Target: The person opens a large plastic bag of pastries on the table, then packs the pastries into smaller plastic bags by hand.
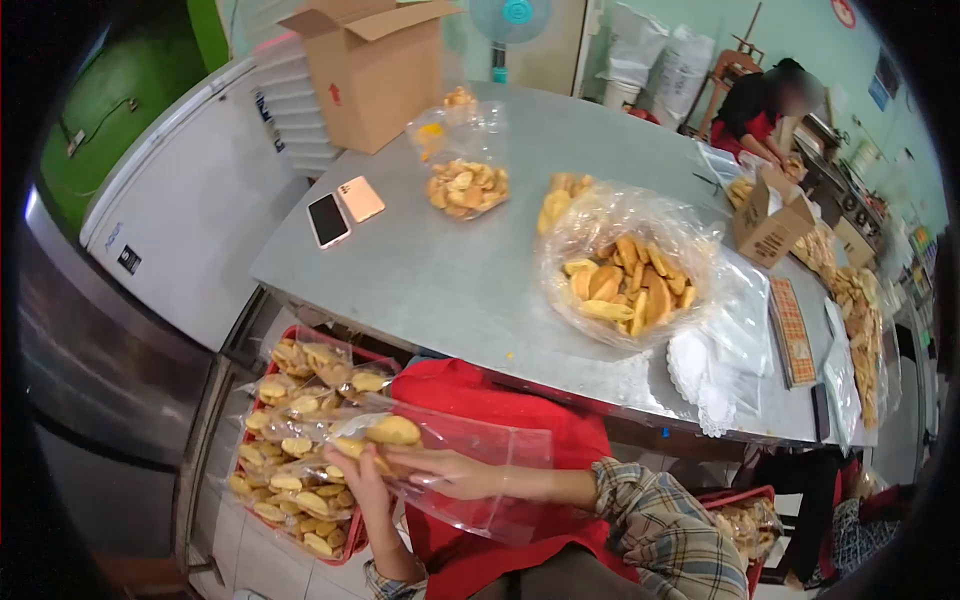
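My left hand [366,484] is closed round the lower end of a clear plastic bag [520,450], which lies tilted over my lap. Golden baked pieces [395,430] sit at that end of it. My right hand [445,472] reaches along the bag with its fingers stretched out towards these pieces; whether it is inside the plastic or against its outside I cannot tell. Under and left of my hands, a red basket [352,540] holds several filled bags [290,480]. On the table, a large open bag [560,250] of the same pieces [630,285] stands in front of me.
The metal table [400,270] carries two phones [328,220], a smaller filled bag [468,185], a cardboard box [375,85] and flat plastic bags [740,310]. A second red basket [750,525] is at right. A co-worker [760,110] works at the far end.
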Action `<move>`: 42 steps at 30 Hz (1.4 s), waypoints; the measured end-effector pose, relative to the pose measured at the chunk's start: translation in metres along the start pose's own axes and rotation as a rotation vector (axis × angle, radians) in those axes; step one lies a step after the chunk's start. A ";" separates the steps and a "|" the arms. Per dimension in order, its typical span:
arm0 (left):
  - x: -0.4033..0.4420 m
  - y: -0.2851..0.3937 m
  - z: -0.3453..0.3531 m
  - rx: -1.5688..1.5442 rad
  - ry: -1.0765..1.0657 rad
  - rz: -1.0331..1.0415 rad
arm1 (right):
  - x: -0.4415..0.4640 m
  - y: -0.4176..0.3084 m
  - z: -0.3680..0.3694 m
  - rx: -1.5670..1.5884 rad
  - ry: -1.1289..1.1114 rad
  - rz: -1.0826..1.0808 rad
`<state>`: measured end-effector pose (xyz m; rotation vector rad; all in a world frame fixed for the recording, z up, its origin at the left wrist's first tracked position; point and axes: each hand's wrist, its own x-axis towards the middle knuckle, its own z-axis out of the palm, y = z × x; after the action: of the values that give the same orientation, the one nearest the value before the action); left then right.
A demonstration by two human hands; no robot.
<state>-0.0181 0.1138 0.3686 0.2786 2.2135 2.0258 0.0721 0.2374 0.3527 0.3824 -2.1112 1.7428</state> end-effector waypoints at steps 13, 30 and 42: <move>0.012 0.003 -0.027 -0.433 0.280 -0.170 | -0.064 0.026 -0.396 -1.772 0.407 0.712; 0.010 -0.010 -0.032 -0.503 0.211 -0.222 | -0.059 0.004 -0.340 -1.016 0.564 0.244; 0.013 -0.021 -0.028 -0.430 0.214 -0.274 | -0.074 -0.041 -0.295 -1.172 0.314 0.305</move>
<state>-0.0382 0.0881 0.3509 -0.2815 1.7268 2.3786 0.1896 0.5168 0.4035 -0.5197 -2.5601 0.3742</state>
